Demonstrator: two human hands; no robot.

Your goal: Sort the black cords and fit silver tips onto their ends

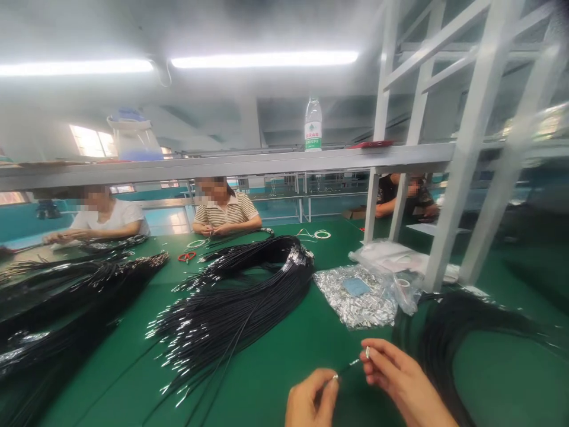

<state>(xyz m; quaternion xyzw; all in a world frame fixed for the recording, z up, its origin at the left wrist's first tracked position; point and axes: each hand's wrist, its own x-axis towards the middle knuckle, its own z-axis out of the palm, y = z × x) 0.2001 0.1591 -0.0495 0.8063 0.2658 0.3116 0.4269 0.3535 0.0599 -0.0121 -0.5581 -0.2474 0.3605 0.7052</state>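
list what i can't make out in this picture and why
All in the head view:
Silver piece in the right hand: too small, partly covered by its fingers.
Silver tip in the left hand: its base is hidden by the fingers.
Black cables at left: blurred, cut off by the left edge.
Blue label: any print is too small.

Bottle (313, 127) (upright) on shelf (249, 162), lit ceiling tubes (264, 60)
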